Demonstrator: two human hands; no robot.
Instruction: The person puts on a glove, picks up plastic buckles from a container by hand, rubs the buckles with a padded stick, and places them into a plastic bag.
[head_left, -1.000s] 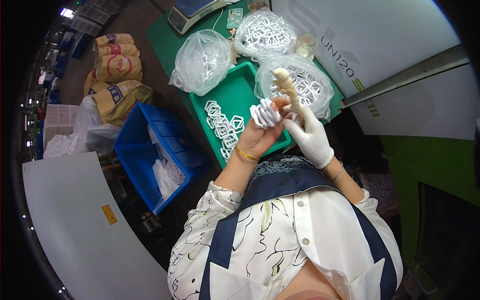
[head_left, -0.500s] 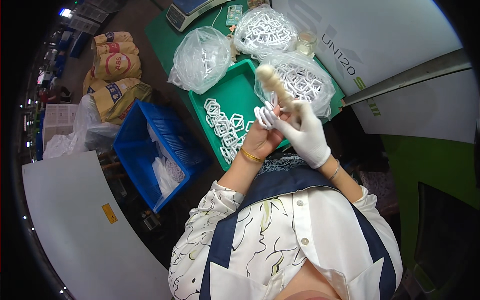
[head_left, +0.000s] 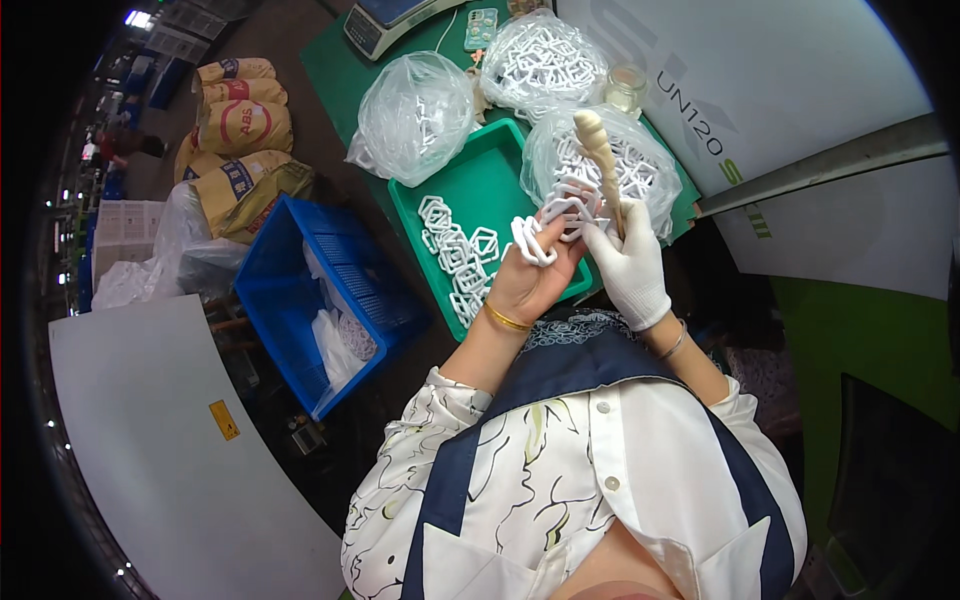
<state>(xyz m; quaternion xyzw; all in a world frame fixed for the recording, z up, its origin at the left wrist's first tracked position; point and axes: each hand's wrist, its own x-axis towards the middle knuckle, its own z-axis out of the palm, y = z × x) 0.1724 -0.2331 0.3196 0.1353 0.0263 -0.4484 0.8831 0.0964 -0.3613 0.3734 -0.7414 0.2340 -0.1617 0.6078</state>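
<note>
My bare left hand (head_left: 530, 275) with a gold bracelet holds a bunch of white plastic frame parts (head_left: 548, 222) above the green tray (head_left: 472, 180). Beside it, touching those parts, my right hand (head_left: 628, 262) in a white glove grips a pale wooden-handled tool (head_left: 600, 160) pointing up and away. More white parts (head_left: 455, 255) lie loose in the tray. Behind my hands sits an open clear bag of the same parts (head_left: 610, 150).
Two more clear bags of white parts (head_left: 415, 115) (head_left: 540, 60) sit on the green table beyond the tray, near a scale (head_left: 385, 20) and a small jar (head_left: 627, 88). A blue crate (head_left: 320, 290) stands on the left, tan sacks (head_left: 240, 120) behind it, a white board (head_left: 170, 460) lower left.
Both hands have stayed over the tray's right end. The tool handle has tilted and shifted slightly, and the white parts in my left hand have been turned against it.
</note>
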